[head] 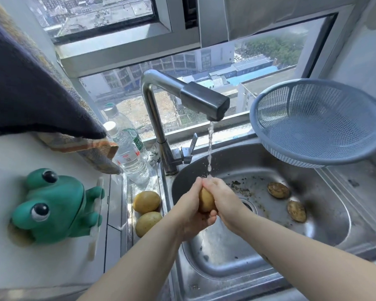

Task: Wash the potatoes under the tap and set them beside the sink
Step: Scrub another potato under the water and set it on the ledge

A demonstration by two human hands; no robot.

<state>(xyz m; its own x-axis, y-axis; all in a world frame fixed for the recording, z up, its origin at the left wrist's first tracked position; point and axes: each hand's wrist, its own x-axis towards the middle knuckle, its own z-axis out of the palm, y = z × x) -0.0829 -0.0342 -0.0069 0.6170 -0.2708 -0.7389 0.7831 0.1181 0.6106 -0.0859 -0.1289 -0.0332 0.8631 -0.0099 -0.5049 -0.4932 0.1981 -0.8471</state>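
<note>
the person's left hand [190,213] and right hand [224,198] are both wrapped round one potato [205,202] right under the tap [204,101] stream, probably so the muck drops into the sink [326,227], with two clean potatoes [147,202] parked just left of it and two dirty potatoes [278,190] waiting inside.

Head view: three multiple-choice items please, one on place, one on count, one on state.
1. Where do the two clean yellow potatoes lie? A in a colander; B on the steel ledge left of the sink basin; C on the windowsill.
2. How many dirt-flecked brown potatoes lie in the basin? A one; B two; C four.
3. The bent steel tap is: A running; B off; C hidden.
B: both rest on that ledge. B: two lie at the basin's right. A: water falls onto the yellow potato gripped by the left hand and right hand.
</note>
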